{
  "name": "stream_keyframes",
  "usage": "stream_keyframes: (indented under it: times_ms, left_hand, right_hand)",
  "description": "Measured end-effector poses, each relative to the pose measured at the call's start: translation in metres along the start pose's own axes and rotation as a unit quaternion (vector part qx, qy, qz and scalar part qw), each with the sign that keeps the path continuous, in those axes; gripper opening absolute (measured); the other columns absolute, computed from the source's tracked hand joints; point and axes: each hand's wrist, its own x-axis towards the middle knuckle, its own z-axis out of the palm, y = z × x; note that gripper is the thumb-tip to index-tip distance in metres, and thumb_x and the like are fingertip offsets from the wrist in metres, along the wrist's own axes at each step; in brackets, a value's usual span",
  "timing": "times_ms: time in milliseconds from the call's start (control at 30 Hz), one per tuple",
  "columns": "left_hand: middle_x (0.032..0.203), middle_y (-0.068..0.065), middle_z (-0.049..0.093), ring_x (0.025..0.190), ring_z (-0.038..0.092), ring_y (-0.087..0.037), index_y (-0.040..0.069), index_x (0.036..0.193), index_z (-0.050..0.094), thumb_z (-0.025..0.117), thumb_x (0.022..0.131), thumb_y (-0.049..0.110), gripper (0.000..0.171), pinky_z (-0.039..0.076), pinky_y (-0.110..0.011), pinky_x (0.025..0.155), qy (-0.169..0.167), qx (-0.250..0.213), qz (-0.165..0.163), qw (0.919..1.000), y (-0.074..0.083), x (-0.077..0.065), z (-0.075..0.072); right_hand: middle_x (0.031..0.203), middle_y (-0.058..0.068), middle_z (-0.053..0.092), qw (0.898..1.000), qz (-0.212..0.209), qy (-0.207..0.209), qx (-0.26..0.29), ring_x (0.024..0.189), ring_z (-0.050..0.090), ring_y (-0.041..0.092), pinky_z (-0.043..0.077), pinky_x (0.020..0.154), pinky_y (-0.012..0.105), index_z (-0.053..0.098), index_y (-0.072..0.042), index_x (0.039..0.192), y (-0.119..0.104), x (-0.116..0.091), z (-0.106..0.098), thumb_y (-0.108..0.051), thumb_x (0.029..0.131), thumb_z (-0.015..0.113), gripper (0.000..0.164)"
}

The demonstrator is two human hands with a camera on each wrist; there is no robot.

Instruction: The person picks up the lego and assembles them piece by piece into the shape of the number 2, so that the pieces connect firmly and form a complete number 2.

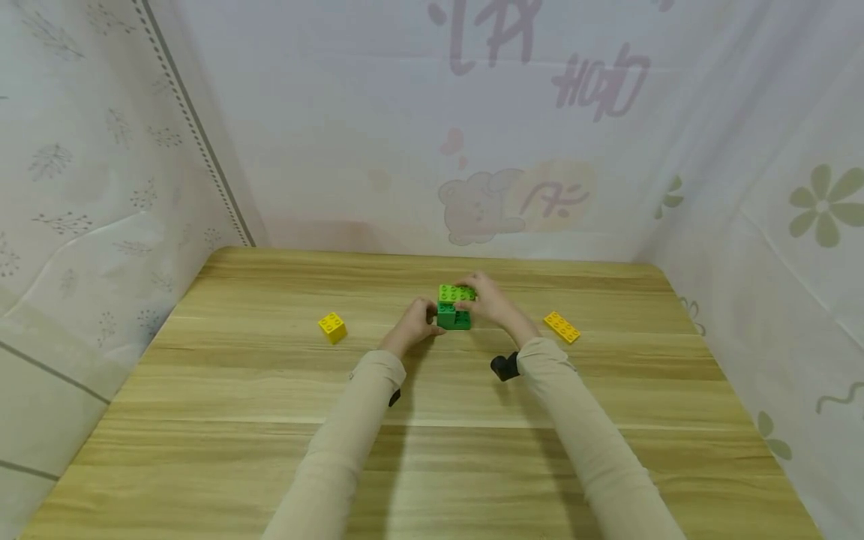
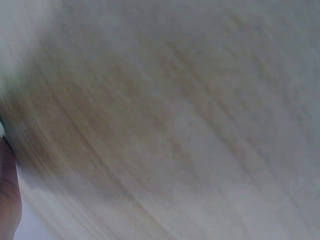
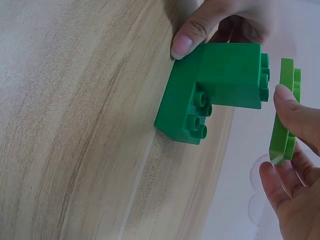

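A small dark green brick [image 3: 232,75] stands on one end of a longer dark green brick [image 3: 172,107] that lies on the table. My left hand [image 1: 413,324] grips these bricks from the left; its thumb [image 3: 184,46] presses the lower one's side in the right wrist view. Over them, my right hand [image 1: 491,301] pinches a light green flat brick [image 3: 286,75] between thumb and fingers. A gap shows between that flat brick and the studs beneath. The left wrist view catches only a finger [image 2: 7,200] at its left edge.
On the wooden table [image 1: 445,465], a yellow square brick [image 1: 332,328] sits to the left and a yellow-orange flat brick [image 1: 562,327] to the right. Printed cloth [image 1: 371,135] hangs behind the table and along both sides. A black wrist device [image 1: 505,367] shows by the right sleeve.
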Motion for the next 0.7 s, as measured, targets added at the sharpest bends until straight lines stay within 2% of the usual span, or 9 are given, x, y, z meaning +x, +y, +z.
stream_keyframes:
  times_ms: [400, 700]
  left_hand:
    - [0.107, -0.016, 0.056, 0.09, 0.049, -0.019, -0.008, 0.112, 0.054, 0.07, 0.077, 0.003, 0.04, 0.046, -0.033, 0.084, 0.01, 0.011, 0.009, 0.9998, -0.003, 0.0035, 0.0027]
    - [0.116, -0.019, 0.055, 0.104, 0.053, -0.027, -0.008, 0.117, 0.051, 0.07, 0.078, 0.003, 0.045, 0.046, -0.037, 0.093, 0.008, 0.004, -0.004, 1.0, -0.0025, 0.0032, 0.0024]
  right_hand:
    - [0.121, 0.018, 0.046, 1.0, -0.019, -0.014, -0.021, 0.11, 0.046, 0.031, 0.043, 0.094, 0.044, 0.052, -0.004, 0.127, 0.0048, -0.0011, 0.0051, -0.016, 0.086, 0.063, 0.043]
    - [0.119, 0.018, 0.048, 0.999, -0.033, -0.021, -0.022, 0.108, 0.047, 0.029, 0.043, 0.092, 0.043, 0.053, -0.004, 0.126, 0.0058, -0.0035, 0.0053, -0.018, 0.086, 0.063, 0.044]
